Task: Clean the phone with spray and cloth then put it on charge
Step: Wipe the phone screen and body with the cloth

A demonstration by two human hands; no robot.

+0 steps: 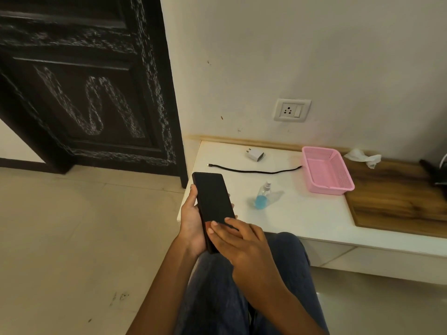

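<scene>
A black phone [212,199] with a dark screen is held upright-tilted above my lap, gripped along its left edge by my left hand [191,221]. My right hand [239,240] rests its fingertips on the phone's lower end. A small clear spray bottle [263,196] with blue liquid stands on the white ledge [302,213] to the right of the phone. Farther back lie a black charging cable [254,170] and a white charger adapter [255,155]. A crumpled white cloth [362,157] lies at the back right by the wall. A wall socket [292,110] sits above the ledge.
A pink plastic basket [326,170] stands on the ledge's right part, beside a wooden panel [399,201]. A dark door [84,81] fills the left. Tiled floor [72,238] spreads to the left of my jeans-clad knees [285,243]. A dark object [435,172] sits at the far right.
</scene>
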